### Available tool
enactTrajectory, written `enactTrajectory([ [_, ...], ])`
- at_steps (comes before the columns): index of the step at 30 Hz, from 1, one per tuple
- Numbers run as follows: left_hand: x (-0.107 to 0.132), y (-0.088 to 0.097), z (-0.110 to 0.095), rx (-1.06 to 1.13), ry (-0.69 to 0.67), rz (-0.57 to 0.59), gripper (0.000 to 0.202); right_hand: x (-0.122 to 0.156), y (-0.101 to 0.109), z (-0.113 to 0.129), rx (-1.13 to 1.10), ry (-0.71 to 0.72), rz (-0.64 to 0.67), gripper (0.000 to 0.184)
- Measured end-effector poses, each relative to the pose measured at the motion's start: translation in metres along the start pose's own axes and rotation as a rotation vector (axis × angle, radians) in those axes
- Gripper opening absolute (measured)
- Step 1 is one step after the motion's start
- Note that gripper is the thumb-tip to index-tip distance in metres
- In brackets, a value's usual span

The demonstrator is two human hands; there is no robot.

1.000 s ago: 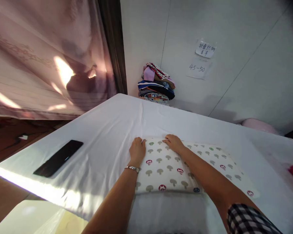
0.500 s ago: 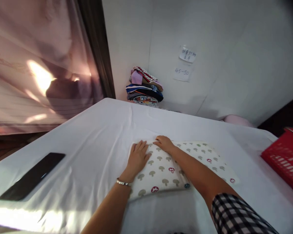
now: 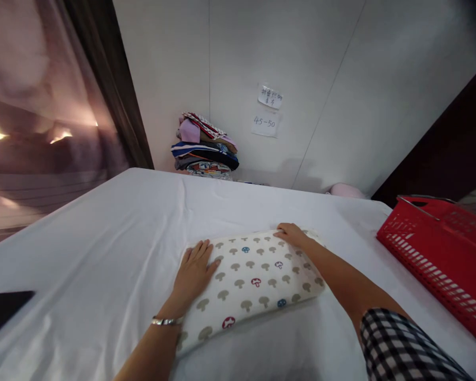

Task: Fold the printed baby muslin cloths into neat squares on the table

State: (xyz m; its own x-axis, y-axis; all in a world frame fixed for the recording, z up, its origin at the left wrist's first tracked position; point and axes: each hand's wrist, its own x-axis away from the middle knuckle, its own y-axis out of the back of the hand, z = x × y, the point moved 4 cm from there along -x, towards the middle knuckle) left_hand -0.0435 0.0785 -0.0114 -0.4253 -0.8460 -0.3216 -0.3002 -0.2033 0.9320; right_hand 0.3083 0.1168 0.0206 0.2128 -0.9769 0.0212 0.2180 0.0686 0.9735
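Observation:
A white folded cloth printed with grey, red and blue mushrooms lies in front of me on a white-covered table. My left hand rests flat on the cloth's left end, fingers stretched out and a bracelet at the wrist. Up at the far right edge of the cloth, my right hand has its fingers curled onto the fabric. A small part of the cloth's right end shows beyond that hand; my right forearm hides some of it.
A red plastic basket with a metal handle stands on the right. At the left edge lies a flat black object. Behind the table, a stack of folded fabrics stands by the wall, where two paper notes hang.
My right hand has moved right along the cloth's far edge, and the top layer now covers more of the right part. The view has turned right, bringing more of the basket in.

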Motion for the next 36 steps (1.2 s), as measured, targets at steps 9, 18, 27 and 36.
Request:
enactTrajectory([
  [9,0.000,-0.001,0.003,-0.006,-0.008,-0.001,0.052,0.017,0.011,-0.063,-0.032,-0.121,0.011,0.027],
  [18,0.001,-0.002,0.007,-0.004,0.005,-0.004,0.052,0.009,0.004,-0.087,-0.112,-0.222,0.031,0.028],
  [27,0.000,0.000,0.004,-0.003,0.011,0.020,0.052,0.034,0.010,-0.099,-0.012,-0.259,-0.096,0.039],
  [36,-0.001,0.000,0.005,-0.007,-0.003,0.002,0.053,0.066,0.001,-0.069,0.134,-0.344,-0.202,0.043],
])
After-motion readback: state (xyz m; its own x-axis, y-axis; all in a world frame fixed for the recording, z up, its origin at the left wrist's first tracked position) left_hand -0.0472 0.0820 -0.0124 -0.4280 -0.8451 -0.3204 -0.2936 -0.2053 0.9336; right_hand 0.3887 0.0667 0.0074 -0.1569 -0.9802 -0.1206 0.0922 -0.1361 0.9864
